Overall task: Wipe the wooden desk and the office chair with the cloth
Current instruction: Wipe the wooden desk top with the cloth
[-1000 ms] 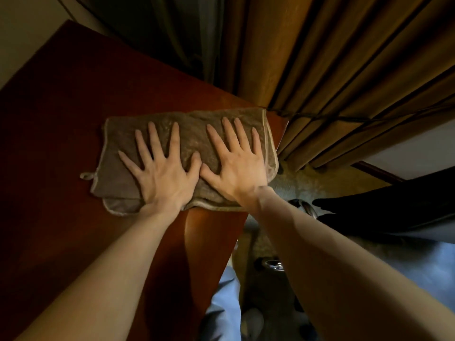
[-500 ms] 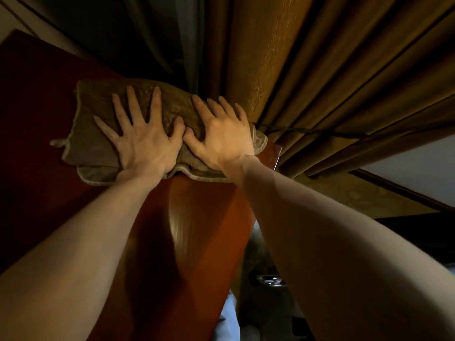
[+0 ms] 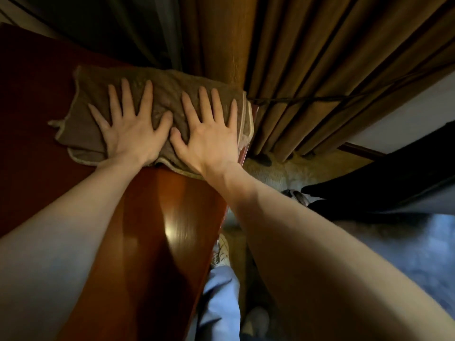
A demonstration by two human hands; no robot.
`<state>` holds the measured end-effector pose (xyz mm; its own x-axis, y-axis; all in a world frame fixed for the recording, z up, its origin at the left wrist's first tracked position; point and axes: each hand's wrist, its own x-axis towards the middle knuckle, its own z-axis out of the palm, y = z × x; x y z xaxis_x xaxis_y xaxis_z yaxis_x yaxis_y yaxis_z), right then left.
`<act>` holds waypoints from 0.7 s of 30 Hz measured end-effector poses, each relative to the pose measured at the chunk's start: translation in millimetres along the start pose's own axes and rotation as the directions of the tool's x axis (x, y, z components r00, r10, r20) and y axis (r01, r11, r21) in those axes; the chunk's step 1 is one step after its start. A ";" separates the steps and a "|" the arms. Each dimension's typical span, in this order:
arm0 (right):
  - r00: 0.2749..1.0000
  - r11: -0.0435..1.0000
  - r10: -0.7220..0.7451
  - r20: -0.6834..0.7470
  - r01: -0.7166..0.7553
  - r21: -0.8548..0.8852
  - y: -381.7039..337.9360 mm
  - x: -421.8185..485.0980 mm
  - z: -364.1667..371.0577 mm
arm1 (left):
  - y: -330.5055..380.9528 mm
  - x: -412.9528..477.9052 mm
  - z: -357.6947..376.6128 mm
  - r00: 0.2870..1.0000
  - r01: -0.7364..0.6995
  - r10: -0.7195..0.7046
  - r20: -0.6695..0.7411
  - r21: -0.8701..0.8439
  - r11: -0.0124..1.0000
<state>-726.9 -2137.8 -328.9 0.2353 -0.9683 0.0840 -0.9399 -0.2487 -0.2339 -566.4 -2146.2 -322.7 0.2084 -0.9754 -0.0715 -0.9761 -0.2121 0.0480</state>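
At the far right corner of the one wooden desk (image 3: 152, 217), beside hanging curtains (image 3: 307, 70), lies one folded brown cloth (image 3: 170, 89). Two hands press it flat, side by side: left hand (image 3: 133, 136) and right hand (image 3: 209, 141), fingers straight and splayed, thumbs nearly touching, grasping nothing.

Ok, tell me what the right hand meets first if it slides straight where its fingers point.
Flat on the cloth, the right hand points at the far edge of the desk. Beyond the cloth it would probably meet the curtain first; depth is unclear.
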 end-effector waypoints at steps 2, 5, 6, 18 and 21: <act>1.000 1.000 0.015 -0.005 -0.015 0.010 -2.3 -23.2 -1.1 | -0.7 -22.3 2.0 1.000 -0.027 0.027 0.001 -0.004 1.000; 0.999 0.999 0.042 0.010 -0.042 0.027 -9.2 -66.1 -2.3 | -6.4 -59.9 5.0 0.997 -0.083 0.083 0.000 0.004 0.997; 0.998 0.998 0.055 0.011 -0.055 0.037 -12.6 -80.6 -2.7 | -9.6 -71.5 5.2 0.995 -0.097 0.097 0.004 0.005 0.995; 0.982 0.909 0.133 0.132 -0.173 0.378 -51.0 -228.0 0.4 | -31.3 -211.5 18.4 0.986 -0.166 0.166 0.007 0.058 0.984; 0.968 0.868 0.156 0.194 -0.228 0.440 -54.6 -232.4 -0.5 | -27.9 -214.2 17.8 0.991 -0.135 0.135 0.001 0.032 0.990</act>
<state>-730.3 -1899.2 -335.2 0.1293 -0.9812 -0.1435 -0.7609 -0.0054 -0.6489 -584.9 -1930.3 -326.5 0.0744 -0.9951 -0.0656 -0.9968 -0.0762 0.0255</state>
